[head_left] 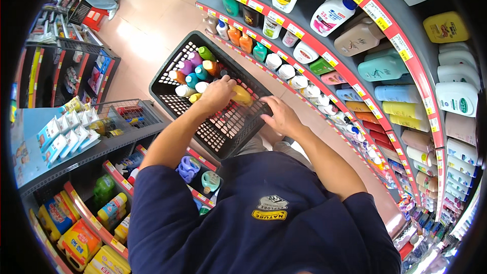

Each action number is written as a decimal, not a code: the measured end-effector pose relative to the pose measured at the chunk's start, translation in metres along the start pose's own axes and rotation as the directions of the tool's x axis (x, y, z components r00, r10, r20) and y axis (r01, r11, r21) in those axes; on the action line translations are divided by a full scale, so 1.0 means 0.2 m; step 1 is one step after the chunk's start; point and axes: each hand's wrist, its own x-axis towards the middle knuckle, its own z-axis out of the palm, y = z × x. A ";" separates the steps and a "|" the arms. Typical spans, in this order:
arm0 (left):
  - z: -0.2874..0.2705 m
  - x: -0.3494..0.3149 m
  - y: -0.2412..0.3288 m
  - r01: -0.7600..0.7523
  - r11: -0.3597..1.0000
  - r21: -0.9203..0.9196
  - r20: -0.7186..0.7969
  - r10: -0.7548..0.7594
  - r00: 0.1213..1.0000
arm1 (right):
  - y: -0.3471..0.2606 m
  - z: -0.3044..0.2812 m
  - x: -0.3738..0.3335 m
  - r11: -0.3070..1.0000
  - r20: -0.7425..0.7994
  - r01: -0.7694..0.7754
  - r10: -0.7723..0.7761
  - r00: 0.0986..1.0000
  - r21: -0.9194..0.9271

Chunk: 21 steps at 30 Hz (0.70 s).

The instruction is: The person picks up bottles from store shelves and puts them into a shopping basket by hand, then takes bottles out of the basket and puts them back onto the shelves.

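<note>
A black plastic shopping basket [163,62] stands tilted in front of me, with several bottles grouped at its far end. They include purple bottles [186,66], teal bottles [192,80], a green bottle [205,53] and white-topped ones. My left hand [219,94] reaches inside, its fingers closed at a yellow bottle [242,96] that lies to the right of the group. The fingers partly cover that bottle. At the basket's right side, my right hand [282,116] grips the rim between thumb and fingers.
Curved shelves with red price strips [373,12] rise on the right, full of shampoo bottles [332,13]. At lower left, a shelf holds yellow and orange detergent jugs [80,242]; white packets [68,131] stand above it. Someone in grey trousers [100,1] is at the far left.
</note>
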 end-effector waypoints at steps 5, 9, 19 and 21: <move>-0.54 -0.14 0.29 -0.115 0.986 -0.121 -0.018 0.113 0.993 | -0.14 -0.08 0.08 0.989 0.009 0.136 -0.136 0.991 0.058; -0.75 -0.12 0.36 -0.178 0.974 -0.137 0.010 0.181 0.983 | -0.21 -0.10 0.07 0.906 0.184 -0.106 0.032 0.982 0.409; -0.78 0.03 0.54 -0.225 0.754 -0.617 -0.017 0.273 0.962 | -0.40 -0.53 -0.08 0.625 -0.186 0.095 0.081 0.979 0.775; -0.71 0.04 0.68 -0.237 0.592 -0.771 -0.053 0.311 0.949 | -0.44 -0.72 -0.12 0.647 -0.305 0.176 0.091 0.948 0.742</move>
